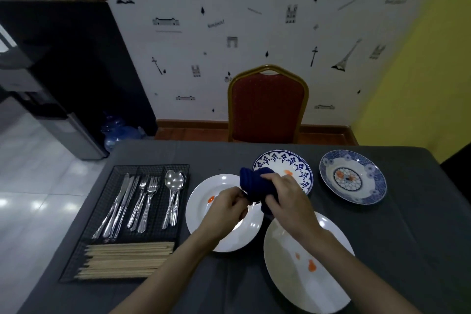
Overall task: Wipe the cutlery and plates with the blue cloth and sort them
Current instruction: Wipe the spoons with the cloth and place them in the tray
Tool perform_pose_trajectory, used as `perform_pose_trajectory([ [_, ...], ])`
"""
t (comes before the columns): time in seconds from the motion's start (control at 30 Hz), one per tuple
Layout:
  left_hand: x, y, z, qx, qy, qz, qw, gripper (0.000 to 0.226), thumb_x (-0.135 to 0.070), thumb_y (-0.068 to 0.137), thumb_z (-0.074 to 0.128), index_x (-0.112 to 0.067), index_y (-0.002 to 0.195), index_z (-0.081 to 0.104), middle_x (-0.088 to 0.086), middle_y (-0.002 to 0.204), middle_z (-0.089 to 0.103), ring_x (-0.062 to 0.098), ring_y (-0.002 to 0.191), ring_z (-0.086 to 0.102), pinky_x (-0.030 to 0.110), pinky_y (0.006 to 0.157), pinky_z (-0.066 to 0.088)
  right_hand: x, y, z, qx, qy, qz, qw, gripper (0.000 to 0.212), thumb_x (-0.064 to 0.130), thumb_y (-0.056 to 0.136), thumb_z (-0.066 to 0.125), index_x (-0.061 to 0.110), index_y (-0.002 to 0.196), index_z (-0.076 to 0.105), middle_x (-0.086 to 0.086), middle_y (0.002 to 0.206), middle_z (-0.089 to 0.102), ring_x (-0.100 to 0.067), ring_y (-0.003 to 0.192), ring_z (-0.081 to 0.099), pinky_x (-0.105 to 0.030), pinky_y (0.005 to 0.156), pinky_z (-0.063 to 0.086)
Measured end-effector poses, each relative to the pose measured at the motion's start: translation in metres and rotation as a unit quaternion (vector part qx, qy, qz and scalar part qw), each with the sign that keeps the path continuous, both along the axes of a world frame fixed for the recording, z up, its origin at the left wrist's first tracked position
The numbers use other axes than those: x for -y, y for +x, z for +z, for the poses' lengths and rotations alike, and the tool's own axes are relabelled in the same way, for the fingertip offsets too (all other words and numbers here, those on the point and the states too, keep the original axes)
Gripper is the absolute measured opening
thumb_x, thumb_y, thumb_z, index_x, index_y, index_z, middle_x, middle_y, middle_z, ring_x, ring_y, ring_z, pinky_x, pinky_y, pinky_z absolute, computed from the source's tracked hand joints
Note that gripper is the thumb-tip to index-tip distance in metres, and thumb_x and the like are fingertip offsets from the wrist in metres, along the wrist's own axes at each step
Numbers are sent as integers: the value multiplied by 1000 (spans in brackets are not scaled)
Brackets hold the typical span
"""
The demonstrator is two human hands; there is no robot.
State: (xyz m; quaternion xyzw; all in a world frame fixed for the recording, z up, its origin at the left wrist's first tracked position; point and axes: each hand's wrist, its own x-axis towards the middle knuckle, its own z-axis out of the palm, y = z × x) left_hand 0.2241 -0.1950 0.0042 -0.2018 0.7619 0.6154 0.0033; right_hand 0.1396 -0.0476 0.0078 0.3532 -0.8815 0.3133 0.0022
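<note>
- The right hand (285,194) gripped the blue cloth (254,183), its fingers curled round the bunched fabric, above the gap between the plates.
- The left hand (226,205) was curled too and pinched the near edge of the same cloth; whether it held anything else inside the fabric could not be told.
- Both hands hovered over the white plate (204,222) in the middle of the table (397,237), which carried an orange smear near its left side.
- A second white plate (300,278) lay nearer and to the right, with orange spots on it, and the right forearm crossed over its upper edge.
- Behind the cloth sat a plate with a blue flower rim (283,160), an orange mark on its white centre, partly hidden by the cloth and the right hand.
- Further right, well apart from the hands, stood a blue patterned plate (353,177) with an orange and blue centre.
- On the left lay a black mesh tray (102,199): knives (119,206) in its left compartment, forks (146,201) in the middle one, spoons (174,191) in the right one.
- Chopsticks (127,259) lay sideways in the tray's near compartment.
- A red chair (267,107) stood at the far side of the table, against the wall.
</note>
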Motion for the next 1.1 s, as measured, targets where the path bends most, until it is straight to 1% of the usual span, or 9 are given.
perform_pose_trajectory([
  [0.1,3,2,3,-5,4,-2,1000,16,-5,92,48,-3,87,63,-6,49,50,10,47,41,34,56,37,3,-10,7,-30,-6,-16,999,40,8,85,58,15,124,55,-2,98,54,-14,88,51,-19,71,33],
  [0.27,8,-1,3,-13,27,6,1000,17,-1,90,42,1,94,59,-1,54,49,14,48,37,30,50,31,9,6,8,-12,-23,25,999,42,8,85,58,16,126,54,8,99,47,-3,89,44,-5,74,30],
  [0.37,7,4,1,-9,20,-9,1000,17,-2,92,45,1,90,61,-1,52,50,12,47,39,32,53,35,0,-4,7,-36,10,19,999,43,8,83,59,16,125,55,1,95,54,-12,85,51,-10,70,31],
  [0.47,5,1,5,-6,22,-13,1000,18,-3,93,46,-3,87,63,0,52,52,10,46,41,27,52,36,-3,-13,8,-31,5,-32,999,41,7,84,58,14,125,55,-3,97,56,-17,89,53,-19,71,33],
  [0.57,5,-3,7,-12,26,-8,1000,18,-2,93,44,0,93,61,1,55,52,12,48,41,25,50,35,4,2,9,-11,-21,-8,1000,41,8,85,58,16,125,54,6,97,48,-9,88,47,-10,71,32],
  [0.67,7,-1,6,-11,31,-9,999,18,-1,93,43,2,96,60,3,57,51,14,50,40,27,50,34,0,6,5,-19,-12,11,1000,42,14,84,54,16,126,54,4,98,53,-8,89,47,-8,73,31],
  [0.8,3,-3,8,-8,-2,-29,1000,16,-6,93,49,-4,87,64,0,54,54,13,49,44,31,55,38,-12,-17,3,-45,12,-48,998,41,7,83,59,13,124,56,-6,98,59,-20,88,55,-24,74,37],
  [0.97,2,-7,10,-8,22,-25,999,18,-1,92,43,2,95,60,3,57,50,13,49,40,30,52,35,-2,0,4,-27,-28,8,999,40,16,81,53,17,121,56,5,93,52,-7,85,46,-12,72,33],
  [1.1,4,-2,8,-1,5,-41,999,19,-3,92,45,-4,86,63,0,53,51,14,47,41,33,55,36,-14,-16,1,-75,5,3,997,40,23,81,44,16,119,58,-1,92,61,-16,84,53,-26,75,39],
])
